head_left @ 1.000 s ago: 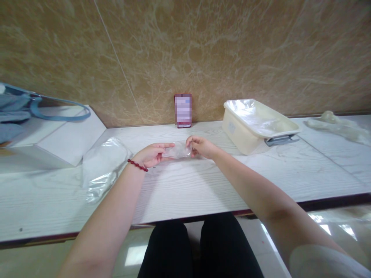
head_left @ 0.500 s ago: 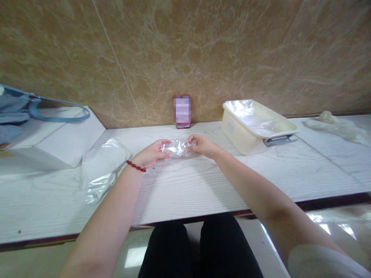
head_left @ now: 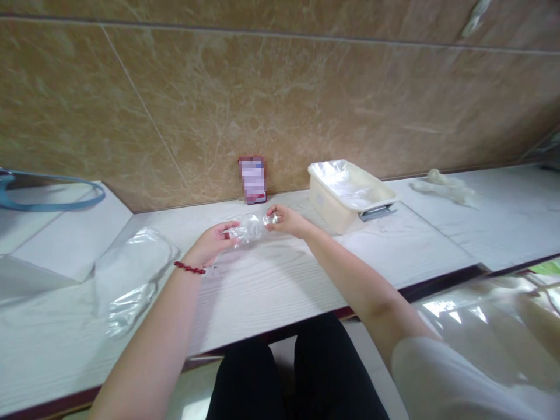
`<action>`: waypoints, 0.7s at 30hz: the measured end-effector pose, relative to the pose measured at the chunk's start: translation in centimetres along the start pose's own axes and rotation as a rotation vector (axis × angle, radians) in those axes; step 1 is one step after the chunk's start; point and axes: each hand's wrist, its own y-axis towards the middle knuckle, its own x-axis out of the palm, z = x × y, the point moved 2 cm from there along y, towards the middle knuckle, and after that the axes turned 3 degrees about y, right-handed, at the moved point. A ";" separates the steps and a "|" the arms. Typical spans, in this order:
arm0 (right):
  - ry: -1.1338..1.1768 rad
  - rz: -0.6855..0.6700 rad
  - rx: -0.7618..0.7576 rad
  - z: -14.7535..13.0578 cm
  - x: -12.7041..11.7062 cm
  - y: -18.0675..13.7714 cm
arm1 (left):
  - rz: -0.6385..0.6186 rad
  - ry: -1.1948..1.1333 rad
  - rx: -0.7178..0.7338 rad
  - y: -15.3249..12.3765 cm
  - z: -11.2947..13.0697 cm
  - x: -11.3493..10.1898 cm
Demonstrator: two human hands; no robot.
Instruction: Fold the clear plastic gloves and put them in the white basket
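A clear plastic bag (head_left: pixel 250 228), crinkled and shiny, is stretched between my two hands just above the table. My left hand (head_left: pixel 214 240), with a red bead bracelet at its wrist, grips the bag's left end between thumb and fingers. At the opposite end, my right hand (head_left: pixel 283 221) pinches the plastic with thumb and fingertips. What the bag contains, if anything, cannot be made out. A flat stack of clear plastic bags (head_left: pixel 135 274) lies on the table beside my left forearm.
A cream plastic box (head_left: pixel 335 204) with clear plastic inside stands right of my hands. Against the wall leans a phone (head_left: pixel 252 181). Further right lies a crumpled translucent bag (head_left: pixel 446 189). At left are a white box (head_left: pixel 52 245) and a blue strap (head_left: pixel 56 205).
My head view has turned right and tilted up, so the scene sits further left. Both hands still hold the bag, which now slants slightly, its right end higher.
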 end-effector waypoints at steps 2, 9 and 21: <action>-0.052 0.024 -0.002 -1.1 -0.6 -0.3 | 0.015 -0.020 0.047 -0.1 0.5 0.2; -0.148 0.042 -0.072 -4.9 -4.8 -2.0 | -0.011 -0.037 0.134 -0.7 4.4 2.8; -0.240 0.222 0.085 -8.1 -22.5 -8.3 | -0.117 0.217 0.389 6.0 13.6 18.1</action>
